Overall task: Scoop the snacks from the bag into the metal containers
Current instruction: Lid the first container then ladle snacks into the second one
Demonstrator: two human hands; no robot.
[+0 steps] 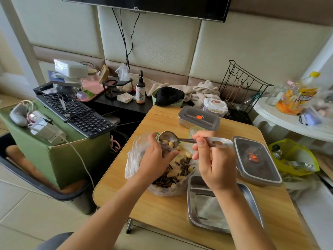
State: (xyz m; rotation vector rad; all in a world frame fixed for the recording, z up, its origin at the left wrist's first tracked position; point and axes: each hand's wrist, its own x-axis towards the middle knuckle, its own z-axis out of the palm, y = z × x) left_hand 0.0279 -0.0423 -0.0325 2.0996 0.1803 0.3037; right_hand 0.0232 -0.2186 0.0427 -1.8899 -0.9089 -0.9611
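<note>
Nearest to me, at the right of the light wooden folding table (162, 213), lies an open shallow rectangular stainless-steel container (188, 201); the right forearm crosses above it. Just to its left, touching it, sits the crumpled clear plastic bag (131, 159), its mouth spread wide over a heap of striped sunflower seeds and pale peanuts (173, 175).

I see the left hand (155, 157) with thumb and fingers curled onto the bag's far rim, gripping the film. The right hand (214, 165) pinches the flat handle of a metal spoon (168, 139) between thumb and fingertips. The spoon lies roughly level above the bag's mouth, bowl towards the left hand, with a few peanuts in it.

Beyond the right hand rests a steel container with a dark lid and orange spot (257, 161), closed. Farther back stands a second closed steel container (199, 118) of the same kind, and behind it a white lidded plastic tub (214, 105).

Off the table, to the far left, a black keyboard (75, 112) lies on a green box (59, 159). A brown spray bottle (140, 89) and a black wire rack (243, 83) stand by the padded wall.
</note>
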